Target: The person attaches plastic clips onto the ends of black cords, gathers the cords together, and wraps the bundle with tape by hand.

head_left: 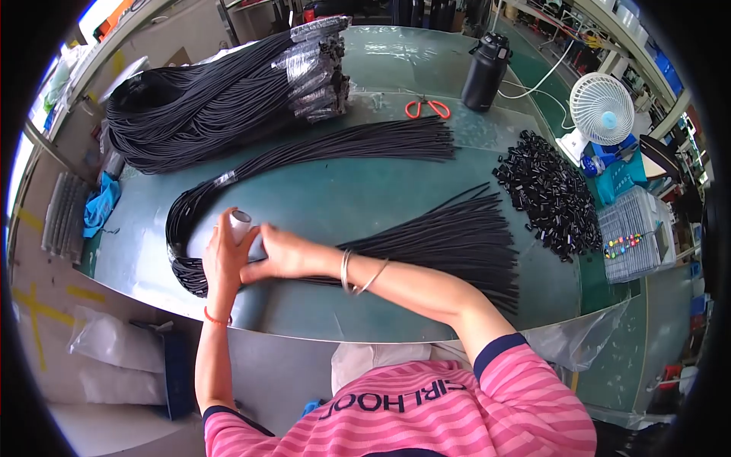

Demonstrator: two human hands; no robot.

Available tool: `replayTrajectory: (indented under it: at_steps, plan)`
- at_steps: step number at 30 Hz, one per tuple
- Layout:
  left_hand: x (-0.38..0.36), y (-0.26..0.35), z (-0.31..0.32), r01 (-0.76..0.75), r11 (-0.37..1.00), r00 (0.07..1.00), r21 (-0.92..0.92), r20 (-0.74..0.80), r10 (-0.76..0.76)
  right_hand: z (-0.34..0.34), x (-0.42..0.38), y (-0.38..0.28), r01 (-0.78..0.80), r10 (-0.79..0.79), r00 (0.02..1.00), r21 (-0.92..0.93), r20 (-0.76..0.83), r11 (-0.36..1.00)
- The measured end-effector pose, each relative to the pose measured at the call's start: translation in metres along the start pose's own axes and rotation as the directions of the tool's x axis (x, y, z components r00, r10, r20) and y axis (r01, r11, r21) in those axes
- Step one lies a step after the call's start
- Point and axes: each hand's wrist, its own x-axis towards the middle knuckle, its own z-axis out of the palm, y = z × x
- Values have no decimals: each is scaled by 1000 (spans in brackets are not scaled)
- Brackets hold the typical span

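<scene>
My left hand (220, 257) is closed around a small roll of wrapping film (241, 218), whose white, hollow end faces up between the fingers. From the right, my right hand (279, 253) grips the greyish lower part of the same roll, slightly blurred. Both hands are over the near side of a bent bundle of black cables (381, 142). That bundle makes a U-turn at the left, and a shiny clear band (225, 179) ties its far leg. The near leg passes behind my right forearm and fans out in loose ends (464, 240).
A thick stack of black cables (205, 107) with film-wrapped ends lies at the back left. Red-handled scissors (427, 108), a black bottle (486, 72), a heap of small black tubes (544, 198), a white fan (601, 110) and a wire basket (632, 232) stand around the green table (411, 312).
</scene>
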Motion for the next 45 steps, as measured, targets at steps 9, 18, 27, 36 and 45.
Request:
replayTrajectory:
  at_steps: [9, 18, 27, 36, 45]
  plan:
    - [-30, 26, -3, -486, 870, 864, -85, 100, 493, -198, -21, 89, -63, 55, 828, 4, -558, 998]
    - [-35, -14, 16, -434, 899, 884, 61, 223, 411, -344, -117, 201, -678, -45, 621, -565, -782, 470]
    - [-85, 6, -29, -510, 849, 860, -140, -52, 508, -102, 98, 60, 429, -573, 809, -798, 131, 423]
    - [-132, -22, -21, 478, -636, 795, -606, 606, 20, -18, 107, 3, -24, 11, 1000, -767, -22, 641]
    - [-121, -48, -15, 382, -696, 812, -608, 581, -61, 1, 84, -54, 252, -377, 923, -619, -78, 744]
